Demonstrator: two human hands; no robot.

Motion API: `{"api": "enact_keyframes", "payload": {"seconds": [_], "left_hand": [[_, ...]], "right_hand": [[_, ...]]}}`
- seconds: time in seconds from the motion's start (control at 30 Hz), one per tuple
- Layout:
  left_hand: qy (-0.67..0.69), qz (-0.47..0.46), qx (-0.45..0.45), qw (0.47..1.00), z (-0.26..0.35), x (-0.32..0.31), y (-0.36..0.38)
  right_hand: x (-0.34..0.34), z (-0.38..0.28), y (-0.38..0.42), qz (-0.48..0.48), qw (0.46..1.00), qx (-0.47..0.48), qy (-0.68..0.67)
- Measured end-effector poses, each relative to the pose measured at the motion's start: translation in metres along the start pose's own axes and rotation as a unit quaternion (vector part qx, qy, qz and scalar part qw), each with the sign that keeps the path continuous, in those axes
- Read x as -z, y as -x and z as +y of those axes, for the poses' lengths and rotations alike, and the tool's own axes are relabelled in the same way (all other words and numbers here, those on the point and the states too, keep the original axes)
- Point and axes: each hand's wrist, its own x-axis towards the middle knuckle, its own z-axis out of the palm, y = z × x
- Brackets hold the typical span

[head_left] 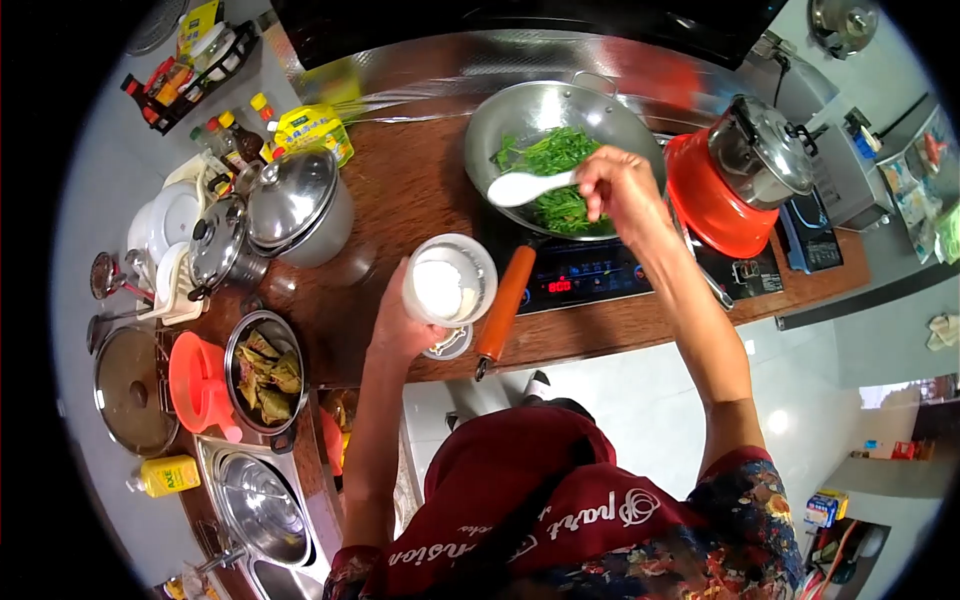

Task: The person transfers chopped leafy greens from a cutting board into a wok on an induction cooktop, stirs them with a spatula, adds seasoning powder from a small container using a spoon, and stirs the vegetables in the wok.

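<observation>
My left hand (402, 315) is wrapped round a clear round container (480, 290) with white powder or grains in it, held over the counter's front edge. A white spoon (522, 188) is pinched in my right hand (622, 185), its bowl above the left part of the wok. What the spoon carries, if anything, I cannot make out. Below it, chopped green leafy vegetables (550, 155) lie in the grey metal wok (490, 112). The wok's orange-brown handle (508, 303) points toward me, just right of the container.
The induction cooker (575, 288) under the wok shows lit red digits. To the right, a steel pot (770, 160) stands by a red basin (715, 205). Lidded pots (300, 205), sauce bottles (240, 138) and a bowl of wrapped leaf parcels (265, 375) crowd the left, with a sink (262, 505) nearer me.
</observation>
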Motion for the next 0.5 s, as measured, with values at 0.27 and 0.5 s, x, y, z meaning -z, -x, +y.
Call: {"api": "enact_keyframes", "payload": {"seconds": [0.27, 0.5], "left_hand": [[0.129, 0.018, 0.055, 0.990, 0.004, 0.001, 0.012], [-0.116, 0.032, -0.071, 0.990, -0.012, 0.035, 0.015]], "right_hand": [[0.038, 0.022, -0.079, 0.206, 0.948, 0.134, 0.201], [0.055, 0.040, -0.107, 0.274, 0.930, 0.162, 0.182]]}}
